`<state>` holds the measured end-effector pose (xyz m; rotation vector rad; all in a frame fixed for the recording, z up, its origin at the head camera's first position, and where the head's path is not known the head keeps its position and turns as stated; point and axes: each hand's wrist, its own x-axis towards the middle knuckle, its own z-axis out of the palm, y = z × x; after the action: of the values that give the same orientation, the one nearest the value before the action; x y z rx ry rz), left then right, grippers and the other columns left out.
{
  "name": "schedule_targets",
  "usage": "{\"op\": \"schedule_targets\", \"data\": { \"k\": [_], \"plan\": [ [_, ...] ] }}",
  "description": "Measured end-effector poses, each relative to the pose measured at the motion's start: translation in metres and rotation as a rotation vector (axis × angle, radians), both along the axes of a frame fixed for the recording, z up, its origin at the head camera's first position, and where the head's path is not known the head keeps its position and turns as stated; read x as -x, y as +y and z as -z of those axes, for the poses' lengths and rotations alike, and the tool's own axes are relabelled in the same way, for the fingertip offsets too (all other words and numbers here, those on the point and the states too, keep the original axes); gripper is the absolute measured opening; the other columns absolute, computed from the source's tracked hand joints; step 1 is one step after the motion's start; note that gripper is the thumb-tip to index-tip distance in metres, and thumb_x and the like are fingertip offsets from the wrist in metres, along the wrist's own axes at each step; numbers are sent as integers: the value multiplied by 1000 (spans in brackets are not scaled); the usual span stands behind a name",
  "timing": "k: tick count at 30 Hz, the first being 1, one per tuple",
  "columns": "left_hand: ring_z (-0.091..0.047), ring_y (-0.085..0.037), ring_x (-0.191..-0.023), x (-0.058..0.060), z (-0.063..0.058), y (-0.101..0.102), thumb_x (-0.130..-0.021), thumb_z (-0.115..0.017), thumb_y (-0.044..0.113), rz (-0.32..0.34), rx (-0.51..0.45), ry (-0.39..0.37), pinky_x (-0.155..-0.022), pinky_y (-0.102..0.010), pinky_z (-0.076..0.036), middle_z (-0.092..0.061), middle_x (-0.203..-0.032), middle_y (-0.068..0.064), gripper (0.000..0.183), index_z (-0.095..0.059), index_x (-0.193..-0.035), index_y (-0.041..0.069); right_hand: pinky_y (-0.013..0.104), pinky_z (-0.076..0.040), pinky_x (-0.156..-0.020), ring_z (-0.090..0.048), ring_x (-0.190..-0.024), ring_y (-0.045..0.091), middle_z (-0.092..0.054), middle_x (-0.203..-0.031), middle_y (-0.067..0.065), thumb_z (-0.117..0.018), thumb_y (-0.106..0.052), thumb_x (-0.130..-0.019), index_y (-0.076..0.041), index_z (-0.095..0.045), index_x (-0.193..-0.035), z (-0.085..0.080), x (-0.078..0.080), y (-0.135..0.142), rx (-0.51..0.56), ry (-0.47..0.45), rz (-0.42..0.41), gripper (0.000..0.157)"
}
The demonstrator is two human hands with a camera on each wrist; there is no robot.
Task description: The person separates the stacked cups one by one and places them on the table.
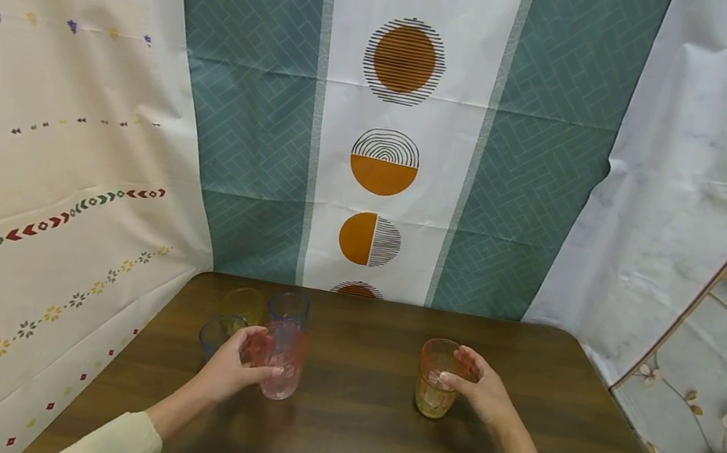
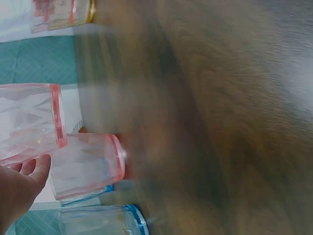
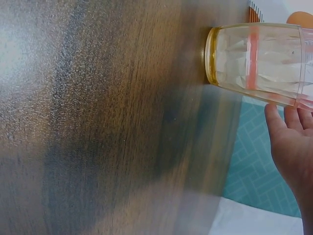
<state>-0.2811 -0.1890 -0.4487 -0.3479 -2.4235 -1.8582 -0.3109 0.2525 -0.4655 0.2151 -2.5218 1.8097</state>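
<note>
In the head view my left hand (image 1: 238,360) grips a clear pink glass (image 1: 287,358), thumb on the near side. The left wrist view shows this held glass (image 2: 29,117) raised above the table, with a second pink glass (image 2: 88,164) standing just beyond it. On the right, a pink glass (image 1: 437,355) sits nested inside a yellow glass (image 1: 430,406) that stands upright on the table. My right hand (image 1: 483,391) holds the upper part of this stack between thumb and fingers. From the right wrist, the fingertips are at the yellow glass's (image 3: 230,58) rim.
Behind my left hand stand a blue glass (image 1: 289,307), another blue glass (image 1: 214,334) and a yellow glass (image 1: 244,301). The brown wooden table (image 1: 343,432) ends at a patterned cloth (image 1: 371,244) at the back, with cloth hanging along both sides.
</note>
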Motion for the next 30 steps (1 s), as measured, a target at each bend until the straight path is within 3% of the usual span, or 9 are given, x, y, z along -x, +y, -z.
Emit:
{"op": "schedule_targets", "data": {
  "k": [7,14,24,30],
  "plan": [
    [-43,-43,-133,-11,13,-8,-80,-83,12,-17,61,-1,-104,-51,-43,-52,-138,-22,76,-38,-139,-6,59,-28,-112,-31,-141,42,-37,-153,24,-74,-22,-91,3,-29,-152,-1,-1,0,4,-1,1,79],
    [-51,-40,-125,-18,28,-14,-78,-84,9,-40,38,-37,-101,-49,-46,-52,-134,-23,77,-38,-138,-6,58,-29,-112,-31,-141,42,-37,-153,24,-74,-22,-91,3,-29,-151,-1,-1,0,-2,-2,2,79],
    [-50,-42,-124,-18,43,-16,-75,-85,4,-72,59,-29,-101,-51,-45,-53,-130,-26,77,-38,-135,-9,57,-28,-112,-31,-142,42,-36,-153,25,-74,-21,-90,3,-29,-152,0,0,0,13,-5,6,80],
    [-49,-46,-124,-20,46,-16,-75,-85,5,-66,49,-75,-100,-52,-46,-51,-133,-27,78,-36,-135,-7,57,-29,-112,-30,-142,42,-36,-153,25,-75,-22,-90,3,-29,-151,0,0,0,13,-7,7,80]
  ]
}}
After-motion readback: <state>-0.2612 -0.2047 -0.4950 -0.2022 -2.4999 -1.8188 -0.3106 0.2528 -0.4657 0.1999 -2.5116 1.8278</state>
